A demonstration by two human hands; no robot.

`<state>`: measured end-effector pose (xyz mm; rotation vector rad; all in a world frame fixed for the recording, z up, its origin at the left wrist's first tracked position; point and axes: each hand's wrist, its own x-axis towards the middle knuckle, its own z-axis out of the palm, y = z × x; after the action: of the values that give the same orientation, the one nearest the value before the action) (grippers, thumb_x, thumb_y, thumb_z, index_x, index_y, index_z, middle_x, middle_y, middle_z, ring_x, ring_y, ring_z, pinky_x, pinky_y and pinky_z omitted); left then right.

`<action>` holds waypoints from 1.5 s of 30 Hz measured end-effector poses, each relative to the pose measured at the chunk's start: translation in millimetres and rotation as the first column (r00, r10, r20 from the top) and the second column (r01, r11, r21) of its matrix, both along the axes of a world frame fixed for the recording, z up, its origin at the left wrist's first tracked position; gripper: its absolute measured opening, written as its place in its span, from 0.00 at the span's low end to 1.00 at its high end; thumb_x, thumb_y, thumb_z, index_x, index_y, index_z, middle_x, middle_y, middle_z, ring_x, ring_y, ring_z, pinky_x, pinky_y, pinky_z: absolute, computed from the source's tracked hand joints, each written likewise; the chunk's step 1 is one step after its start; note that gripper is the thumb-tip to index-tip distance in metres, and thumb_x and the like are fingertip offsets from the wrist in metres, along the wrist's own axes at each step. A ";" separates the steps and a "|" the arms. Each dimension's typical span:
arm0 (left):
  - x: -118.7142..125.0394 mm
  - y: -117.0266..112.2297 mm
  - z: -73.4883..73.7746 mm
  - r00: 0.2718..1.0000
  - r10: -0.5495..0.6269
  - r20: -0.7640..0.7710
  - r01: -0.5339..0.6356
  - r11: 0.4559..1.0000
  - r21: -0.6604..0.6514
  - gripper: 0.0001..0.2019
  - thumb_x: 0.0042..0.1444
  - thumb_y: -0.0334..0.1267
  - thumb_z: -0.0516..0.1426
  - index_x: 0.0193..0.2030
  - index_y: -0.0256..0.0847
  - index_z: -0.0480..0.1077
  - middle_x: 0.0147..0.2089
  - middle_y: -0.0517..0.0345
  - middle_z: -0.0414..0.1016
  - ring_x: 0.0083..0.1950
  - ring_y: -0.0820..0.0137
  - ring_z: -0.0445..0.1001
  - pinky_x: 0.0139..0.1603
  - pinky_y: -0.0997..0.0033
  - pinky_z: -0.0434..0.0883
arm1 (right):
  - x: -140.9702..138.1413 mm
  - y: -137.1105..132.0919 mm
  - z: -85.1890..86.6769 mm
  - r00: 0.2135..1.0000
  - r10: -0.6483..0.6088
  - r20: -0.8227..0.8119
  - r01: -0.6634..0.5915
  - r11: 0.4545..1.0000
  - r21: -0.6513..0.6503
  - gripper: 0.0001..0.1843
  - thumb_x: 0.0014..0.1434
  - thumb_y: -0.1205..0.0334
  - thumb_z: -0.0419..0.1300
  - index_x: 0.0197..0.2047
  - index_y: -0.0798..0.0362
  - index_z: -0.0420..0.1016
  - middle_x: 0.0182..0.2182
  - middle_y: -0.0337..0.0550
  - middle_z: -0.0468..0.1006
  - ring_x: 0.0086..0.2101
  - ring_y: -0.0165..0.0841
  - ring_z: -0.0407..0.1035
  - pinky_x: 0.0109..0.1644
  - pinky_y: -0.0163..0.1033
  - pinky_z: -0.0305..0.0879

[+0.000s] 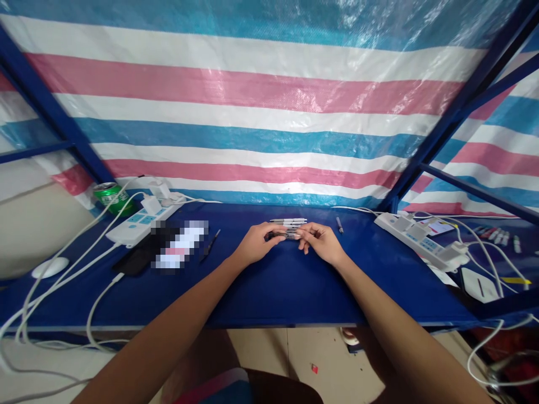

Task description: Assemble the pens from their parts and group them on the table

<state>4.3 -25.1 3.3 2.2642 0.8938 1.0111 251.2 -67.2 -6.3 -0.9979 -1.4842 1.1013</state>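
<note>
In the middle of the blue desk (pixel 290 286), several slim pens (pixel 290 233) lie side by side, running left to right. My left hand (pixel 257 242) has its thumb and fingers closed on their left ends. At the right ends, my right hand (pixel 322 242) pinches with thumb and forefinger, its other fingers curled below. Just behind, more pens with white and clear barrels (pixel 288 220) lie parallel to these. Whether the pens in my hands touch the desk I cannot tell. Apart from the rest, one short pen (pixel 339 225) lies to the right and a dark pen (pixel 210 245) to the left.
On the left are a power strip (pixel 141 221), a black phone (pixel 133 259), a green can (pixel 110 196), a white mouse (pixel 50 267) and trailing cables. A second power strip (pixel 421 242), a white box-like device (pixel 479 284) and several markers (pixel 499 234) are on the right.
</note>
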 end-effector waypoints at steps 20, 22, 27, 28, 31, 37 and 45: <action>-3.6 2.6 -1.5 0.996 0.030 0.078 -0.029 0.999 -0.015 0.11 0.63 0.39 0.66 0.51 0.49 0.82 0.53 0.55 0.85 0.49 0.63 0.83 0.52 0.60 0.78 | -4.7 0.0 0.7 0.992 0.059 0.111 -0.053 0.997 -0.060 0.25 0.63 0.36 0.66 0.33 0.51 0.76 0.22 0.38 0.78 0.16 0.27 0.64 0.22 0.35 0.59; -4.0 2.1 -1.1 0.996 0.029 0.080 -0.028 0.999 -0.016 0.11 0.62 0.38 0.66 0.51 0.49 0.82 0.52 0.56 0.85 0.48 0.63 0.83 0.52 0.60 0.78 | -4.9 0.5 -0.1 0.990 0.066 0.124 -0.057 0.996 -0.071 0.26 0.64 0.35 0.64 0.31 0.51 0.76 0.20 0.36 0.74 0.16 0.27 0.63 0.22 0.36 0.58; -4.5 1.4 0.6 0.996 0.046 0.077 -0.045 0.999 -0.013 0.15 0.61 0.36 0.67 0.54 0.49 0.81 0.50 0.56 0.85 0.47 0.63 0.83 0.51 0.60 0.79 | -4.9 1.3 -2.6 0.998 -0.004 0.069 0.004 1.000 -0.008 0.23 0.57 0.40 0.73 0.43 0.50 0.79 0.29 0.37 0.79 0.22 0.29 0.69 0.28 0.37 0.66; -4.5 1.2 0.9 0.996 0.044 0.079 -0.044 0.999 -0.011 0.14 0.61 0.36 0.67 0.53 0.49 0.82 0.50 0.56 0.85 0.47 0.63 0.83 0.51 0.60 0.79 | -4.7 1.1 -2.8 0.997 0.004 0.082 -0.003 1.000 -0.007 0.23 0.58 0.39 0.72 0.42 0.50 0.79 0.28 0.37 0.78 0.21 0.29 0.68 0.28 0.37 0.66; -4.5 0.6 2.1 0.995 0.044 0.091 -0.042 0.999 -0.015 0.12 0.60 0.37 0.68 0.51 0.49 0.82 0.50 0.56 0.85 0.47 0.63 0.83 0.51 0.62 0.79 | -4.6 0.4 -3.0 0.988 0.039 0.148 -0.034 0.999 -0.043 0.25 0.65 0.37 0.64 0.33 0.51 0.76 0.22 0.35 0.74 0.18 0.27 0.64 0.25 0.36 0.61; -6.6 0.9 4.3 0.993 0.073 0.096 -0.069 0.997 -0.040 0.16 0.57 0.30 0.68 0.51 0.48 0.82 0.49 0.58 0.85 0.47 0.66 0.83 0.53 0.65 0.78 | -7.2 3.0 -5.2 0.994 0.016 0.106 -0.014 1.000 -0.019 0.25 0.59 0.38 0.71 0.44 0.52 0.78 0.27 0.35 0.78 0.21 0.28 0.68 0.28 0.36 0.66; -6.8 -0.4 8.9 0.996 0.066 0.067 -0.062 0.997 -0.054 0.13 0.57 0.34 0.69 0.49 0.48 0.83 0.49 0.58 0.85 0.47 0.64 0.83 0.54 0.63 0.77 | -5.6 0.2 -2.9 0.970 0.004 0.243 -0.011 1.000 0.027 0.24 0.70 0.40 0.60 0.33 0.52 0.77 0.21 0.35 0.74 0.20 0.29 0.67 0.28 0.36 0.63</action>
<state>-2.5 -25.4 12.1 2.1569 0.9579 1.0747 245.6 -67.0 -9.3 -1.1397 -1.6952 0.9867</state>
